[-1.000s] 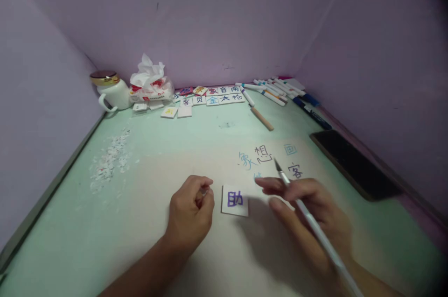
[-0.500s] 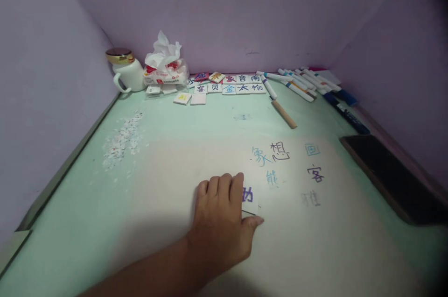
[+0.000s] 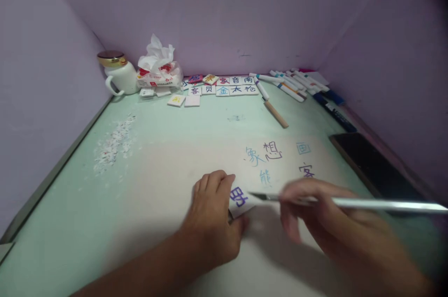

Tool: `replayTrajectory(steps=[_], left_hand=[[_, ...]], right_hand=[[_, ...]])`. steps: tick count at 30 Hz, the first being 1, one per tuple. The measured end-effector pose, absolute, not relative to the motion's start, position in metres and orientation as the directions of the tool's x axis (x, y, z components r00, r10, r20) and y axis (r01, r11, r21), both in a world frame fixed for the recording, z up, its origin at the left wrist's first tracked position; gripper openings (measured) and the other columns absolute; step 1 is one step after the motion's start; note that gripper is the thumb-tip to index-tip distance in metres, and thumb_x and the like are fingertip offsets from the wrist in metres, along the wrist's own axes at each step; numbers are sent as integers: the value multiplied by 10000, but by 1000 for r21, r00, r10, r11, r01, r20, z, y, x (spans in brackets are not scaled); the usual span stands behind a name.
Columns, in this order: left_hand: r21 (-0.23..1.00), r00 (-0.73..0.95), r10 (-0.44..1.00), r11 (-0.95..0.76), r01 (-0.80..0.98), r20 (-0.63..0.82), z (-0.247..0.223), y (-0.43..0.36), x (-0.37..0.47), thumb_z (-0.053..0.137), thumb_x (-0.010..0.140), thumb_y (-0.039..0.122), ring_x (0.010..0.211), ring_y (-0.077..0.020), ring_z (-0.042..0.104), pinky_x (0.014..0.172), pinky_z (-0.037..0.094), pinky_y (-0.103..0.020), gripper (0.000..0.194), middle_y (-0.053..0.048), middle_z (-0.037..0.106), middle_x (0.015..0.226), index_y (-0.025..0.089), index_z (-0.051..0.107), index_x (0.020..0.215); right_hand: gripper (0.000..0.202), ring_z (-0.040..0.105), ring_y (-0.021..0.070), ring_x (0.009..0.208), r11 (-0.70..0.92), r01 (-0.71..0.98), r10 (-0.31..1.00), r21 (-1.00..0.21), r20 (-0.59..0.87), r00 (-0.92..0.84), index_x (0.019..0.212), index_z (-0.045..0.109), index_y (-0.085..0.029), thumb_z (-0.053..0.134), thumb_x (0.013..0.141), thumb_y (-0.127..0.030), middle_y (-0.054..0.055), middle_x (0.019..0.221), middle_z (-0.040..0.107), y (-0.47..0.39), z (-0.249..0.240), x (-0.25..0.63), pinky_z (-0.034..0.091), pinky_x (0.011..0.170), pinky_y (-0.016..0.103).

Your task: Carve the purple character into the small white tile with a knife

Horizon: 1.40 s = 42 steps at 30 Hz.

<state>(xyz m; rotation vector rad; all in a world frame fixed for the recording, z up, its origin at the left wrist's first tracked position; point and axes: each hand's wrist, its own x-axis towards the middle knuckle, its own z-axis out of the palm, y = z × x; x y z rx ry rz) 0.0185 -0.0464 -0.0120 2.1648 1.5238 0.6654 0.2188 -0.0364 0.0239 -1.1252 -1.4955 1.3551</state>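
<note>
My left hand (image 3: 217, 217) grips a white square tile (image 3: 241, 201) with a purple character on it, thumb at the near edge and fingers over the far left side. From the right, my right hand (image 3: 315, 208) holds a long silvery knife-like tool (image 3: 385, 204) between thumb and fingers. Its dark pointed tip lies over the tile's right part; whether it touches cannot be told. My right hand is blurred by motion.
Written characters (image 3: 272, 151) mark the tabletop beyond my hands. White shavings (image 3: 115, 143) lie left. Along the back are a lidded mug (image 3: 124, 77), tissues (image 3: 159, 73), tiles (image 3: 236, 90), markers (image 3: 294, 91) and a wooden-handled tool (image 3: 276, 115). A dark slab (image 3: 364, 161) sits right.
My right hand has come into view from the right with the silvery tool. The tile has turned in my left hand, and the view has shifted slightly.
</note>
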Motion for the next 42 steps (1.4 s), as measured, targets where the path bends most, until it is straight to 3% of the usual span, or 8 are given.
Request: replayTrajectory(steps=[3, 5, 7, 13, 18, 24, 30, 42], left_hand=[[584, 303, 951, -275, 764, 52, -8, -40, 18, 659, 683, 225, 1004, -292, 462, 853, 411, -479, 447, -107, 496, 1110, 192, 487, 1095], [581, 340, 939, -302, 756, 46, -5, -37, 17, 669, 675, 215, 997, -290, 466, 849, 408, -480, 403, -100, 500, 1093, 195, 507, 1044], [580, 344, 936, -321, 749, 73, -6, -37, 16, 657, 680, 196, 991, -286, 467, 849, 399, -484, 393, -103, 501, 1088, 188, 504, 1042], [527, 324, 929, -369, 766, 179, -10, -41, 15, 640, 691, 232, 959, -300, 474, 837, 371, -507, 403, -122, 520, 1040, 158, 491, 1058], [508, 359, 906, -423, 750, 224, -11, -38, 15, 634, 696, 236, 945, -300, 474, 830, 366, -508, 372, -130, 528, 1018, 144, 505, 1033], [530, 361, 904, -426, 733, 228, -11, -38, 15, 620, 702, 205, 924, -286, 473, 831, 362, -491, 376, -125, 526, 998, 121, 533, 1058], [539, 375, 898, -437, 720, 228, -11, -37, 15, 606, 713, 201, 911, -280, 467, 825, 357, -492, 381, -121, 520, 992, 114, 540, 1078], [539, 371, 906, -421, 730, 205, -11, -37, 15, 598, 714, 216, 903, -279, 484, 818, 361, -481, 342, -111, 530, 984, 149, 536, 1043]], right_hand=[[302, 577, 134, 527, 0, -23, 972, -1000, 6, -237, 864, 723, -233, 595, 823, -504, 4, 572, 635, -15, 14, 212, 478, 506, 234], [229, 582, 129, 546, -46, 38, 975, -998, -53, -214, 856, 728, -239, 663, 788, -447, 0, 586, 646, -8, 4, 208, 466, 509, 216], [218, 578, 126, 551, -31, 98, 974, -995, -52, -219, 852, 727, -234, 637, 813, -429, 2, 589, 643, -7, -4, 207, 460, 514, 213], [292, 506, 119, 516, 181, 145, 967, -973, 149, -208, 829, 696, -211, 509, 900, -423, -7, 566, 564, -14, -15, 207, 409, 484, 224], [212, 486, 128, 541, 168, 148, 956, -975, 125, -267, 826, 603, -197, 500, 916, -359, -8, 600, 537, -15, -17, 203, 392, 480, 233], [243, 438, 121, 499, 213, 193, 957, -958, 165, -238, 811, 523, -205, 405, 958, -360, -28, 575, 480, -17, -20, 202, 349, 455, 238], [211, 479, 142, 606, 345, 215, 909, -914, 268, -320, 853, 482, -220, 330, 980, -292, -8, 670, 486, -19, -22, 202, 379, 532, 262], [126, 507, 152, 611, 465, 300, 856, -833, 335, -394, 858, 461, -221, 368, 940, -196, 13, 716, 533, -18, -17, 201, 416, 543, 279]])
